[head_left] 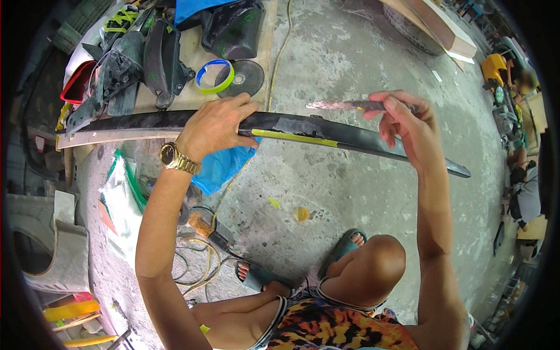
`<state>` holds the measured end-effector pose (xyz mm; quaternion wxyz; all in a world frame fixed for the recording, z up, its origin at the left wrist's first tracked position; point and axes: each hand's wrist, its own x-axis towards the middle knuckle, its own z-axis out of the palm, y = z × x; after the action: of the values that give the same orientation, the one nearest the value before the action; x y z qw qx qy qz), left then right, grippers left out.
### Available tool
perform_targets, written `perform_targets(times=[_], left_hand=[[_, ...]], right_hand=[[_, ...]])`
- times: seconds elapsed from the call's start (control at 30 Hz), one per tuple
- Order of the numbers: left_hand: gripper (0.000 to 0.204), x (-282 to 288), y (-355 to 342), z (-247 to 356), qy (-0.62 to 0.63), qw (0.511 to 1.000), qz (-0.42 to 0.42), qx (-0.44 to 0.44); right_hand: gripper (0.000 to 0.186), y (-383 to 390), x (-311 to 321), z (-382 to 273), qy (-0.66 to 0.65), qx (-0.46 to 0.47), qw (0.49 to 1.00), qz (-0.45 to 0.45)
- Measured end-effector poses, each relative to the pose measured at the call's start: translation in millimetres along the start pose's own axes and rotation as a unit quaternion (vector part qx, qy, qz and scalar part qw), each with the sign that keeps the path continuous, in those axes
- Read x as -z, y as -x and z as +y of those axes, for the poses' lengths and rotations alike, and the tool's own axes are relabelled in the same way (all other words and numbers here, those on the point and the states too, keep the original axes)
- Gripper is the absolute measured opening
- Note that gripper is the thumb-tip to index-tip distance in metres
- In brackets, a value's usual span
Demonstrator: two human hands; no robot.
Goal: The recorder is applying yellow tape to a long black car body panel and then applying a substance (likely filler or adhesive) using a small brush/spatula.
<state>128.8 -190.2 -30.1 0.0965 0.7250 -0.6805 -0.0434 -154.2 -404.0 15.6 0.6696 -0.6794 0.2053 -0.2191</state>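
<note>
A long, slightly curved black trim strip (373,140) runs across in front of me, its left end resting on the board. Along its lower edge goes a stretch of yellow-green masking tape (294,138), with a dull grey patch (291,125) above it. My left hand (219,125) is closed over the strip left of the tape, a gold watch (179,158) on that wrist. Above the strip's right part, my right hand (410,119) pinches a thin flat blade (344,105). Its tip, smeared pinkish-white, points left and appears apart from the strip.
Black plastic car parts (160,55), a tape roll (217,90) and a black disc (249,76) lie on the board (192,49). Below the strip are a blue plastic bag (219,169), a clear bag (123,195) and an orange power tool (200,224) with its cable. A tyre (402,26) lies upper right.
</note>
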Motion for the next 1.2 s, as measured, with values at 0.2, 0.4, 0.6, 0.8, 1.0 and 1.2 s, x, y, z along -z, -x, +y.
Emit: perform_targets(times=[0.2,0.4,0.6,0.8,1.0,1.2], left_hand=[[0.064,-1.5,5.3,-1.8,-0.042,0.998,-0.041,0.024],[0.061,4.9,1.1,1.4,-0.052,0.998,-0.041,0.002],[0.062,7.3,15.0,-5.7,-0.042,0.999,-0.033,0.003],[0.066,17.4,15.7,-16.5,-0.071,0.997,0.011,-0.022],[0.084,20.0,43.0,-47.9,-0.11,0.991,-0.036,0.06],[0.092,22.7,28.6,-43.6,-0.051,0.998,-0.016,0.046]], right_hand=[[0.035,28.1,12.2,2.3,0.109,0.042,0.991,0.065],[0.03,33.4,46.3,25.4,0.354,0.198,0.906,0.122],[0.03,38.4,34.2,36.0,0.327,0.057,0.93,0.16],[0.029,34.6,51.9,57.2,0.275,0.141,0.939,0.152],[0.022,10.1,9.3,59.1,0.193,0.156,0.961,0.122],[0.019,1.4,14.9,58.8,0.121,0.133,0.975,0.131]])
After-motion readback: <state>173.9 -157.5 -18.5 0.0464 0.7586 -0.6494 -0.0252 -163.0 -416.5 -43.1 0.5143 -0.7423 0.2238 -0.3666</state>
